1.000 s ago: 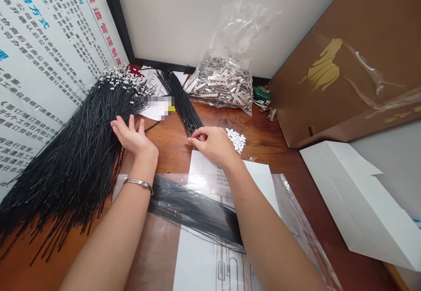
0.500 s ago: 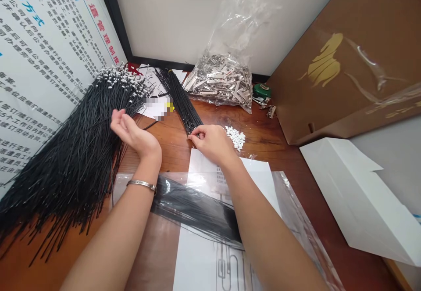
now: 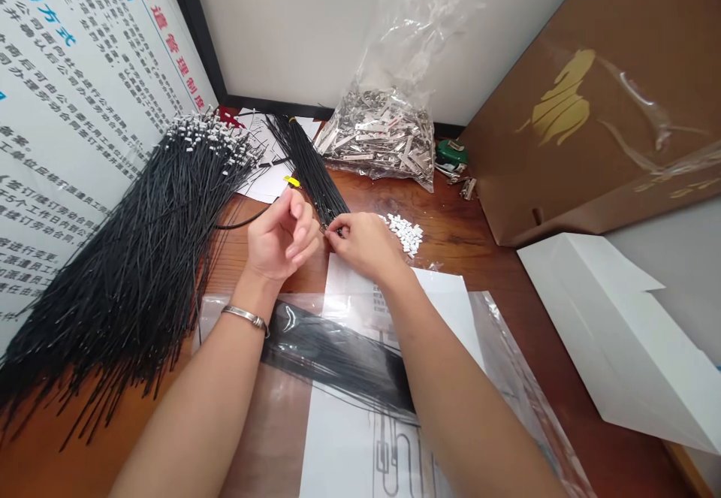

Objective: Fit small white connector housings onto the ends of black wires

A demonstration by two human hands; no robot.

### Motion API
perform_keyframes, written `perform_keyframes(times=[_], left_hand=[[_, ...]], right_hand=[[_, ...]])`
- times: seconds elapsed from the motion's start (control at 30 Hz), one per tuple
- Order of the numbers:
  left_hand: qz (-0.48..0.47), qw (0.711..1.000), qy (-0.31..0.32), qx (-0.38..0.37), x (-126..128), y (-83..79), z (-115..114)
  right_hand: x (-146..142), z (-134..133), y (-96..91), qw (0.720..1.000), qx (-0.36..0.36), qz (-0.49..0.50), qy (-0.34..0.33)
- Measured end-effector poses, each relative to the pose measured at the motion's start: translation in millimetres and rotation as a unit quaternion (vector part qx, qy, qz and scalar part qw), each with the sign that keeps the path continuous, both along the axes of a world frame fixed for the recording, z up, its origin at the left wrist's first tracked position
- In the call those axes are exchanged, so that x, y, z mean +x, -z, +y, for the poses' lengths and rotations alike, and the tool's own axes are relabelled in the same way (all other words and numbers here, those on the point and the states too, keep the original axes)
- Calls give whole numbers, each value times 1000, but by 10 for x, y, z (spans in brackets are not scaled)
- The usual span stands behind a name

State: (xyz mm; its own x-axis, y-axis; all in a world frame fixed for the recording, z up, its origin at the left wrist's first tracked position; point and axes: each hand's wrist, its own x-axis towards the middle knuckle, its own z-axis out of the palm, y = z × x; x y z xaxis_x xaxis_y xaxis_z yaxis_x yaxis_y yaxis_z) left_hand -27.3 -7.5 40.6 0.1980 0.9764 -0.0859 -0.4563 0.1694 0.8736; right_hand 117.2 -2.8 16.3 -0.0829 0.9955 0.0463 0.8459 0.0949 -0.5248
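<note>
My right hand (image 3: 365, 242) pinches the near end of a tight bundle of thin black wires (image 3: 307, 166) that runs up toward the wall. My left hand (image 3: 282, 236) sits just left of it with its fingers curled, close to the same wire ends; I cannot make out anything held in it. A small heap of white connector pieces (image 3: 406, 232) lies just right of my right hand. A large fan of black wires with white tips (image 3: 140, 258) covers the table's left side.
A clear bag of metal clips (image 3: 383, 134) stands at the back by the wall. A plastic bag with more black wires (image 3: 338, 359) lies on white paper under my forearms. A printed board (image 3: 73, 77) leans at left; a cardboard box (image 3: 591, 107) and white box (image 3: 619, 333) are at right.
My left hand left the big fan of wires and moved right, curling up beside my right hand at the bundle's end. The right hand stayed in place.
</note>
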Motion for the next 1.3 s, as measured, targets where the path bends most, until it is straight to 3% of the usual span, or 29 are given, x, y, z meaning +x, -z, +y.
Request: perform_keyframes(times=[0.1,0.2,0.43,0.7,1.0,1.3], left_hand=[[-11,1000,-11,-15,-27,4,17],[12,999,3,-47,53,123,67],[147,984,-98,10,189,365,141],[256,964,-36,64,174,421,97],[200,974,-95,57,197,419,135],[171,977,-117,43,187,411,139]], right_hand=[[23,17,16,999,2,37,25],[53,42,49,994,17,93,52],[96,74,81,971,45,214,92],[111,82,48,930,-22,357,84],[123,89,57,901,-55,427,51],[114,76,37,905,-53,418,55]])
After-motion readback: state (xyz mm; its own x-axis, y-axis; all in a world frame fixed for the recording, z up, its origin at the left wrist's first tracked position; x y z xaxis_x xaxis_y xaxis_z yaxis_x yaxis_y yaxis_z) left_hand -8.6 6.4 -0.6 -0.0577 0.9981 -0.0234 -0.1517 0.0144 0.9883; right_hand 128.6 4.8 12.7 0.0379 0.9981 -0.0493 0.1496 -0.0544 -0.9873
